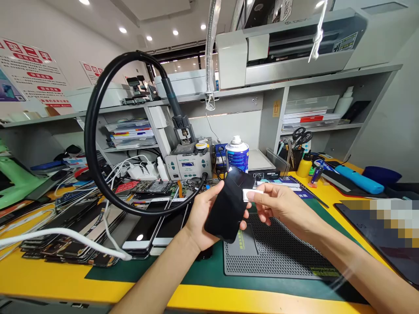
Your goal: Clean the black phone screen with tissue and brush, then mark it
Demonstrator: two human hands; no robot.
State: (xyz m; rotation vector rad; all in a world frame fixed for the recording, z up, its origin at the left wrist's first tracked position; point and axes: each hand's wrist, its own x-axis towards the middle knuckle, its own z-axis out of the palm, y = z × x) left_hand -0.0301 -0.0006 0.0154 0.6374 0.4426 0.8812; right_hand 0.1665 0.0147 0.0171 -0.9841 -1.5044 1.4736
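2 hands are busy above the tabletop (59,285): the left hand (203,218) has its fingers wrapped around a black phone (224,216), tilted and raised over the left edge of a grey mat (278,261), while the right hand (278,203) pinches a small white piece (252,195) between thumb and fingers at the phone's right edge. Whether the piece presses on the phone or only overlaps it, I cannot tell. The work seems partway: phone and piece are brought together, but neither is let go, and the phone is not set down yet. Under the grey mat lies a green mat (157,274), near the tabletop's front edge. Several phones (147,229) fill the left side; a hot-air station (188,165) and 1 spray can (237,159) stand toward the back edge, and a yellow bottle (304,166) toward the back right corner. Behind are shelves (327,78), with ceiling lights (175,32) overhead.
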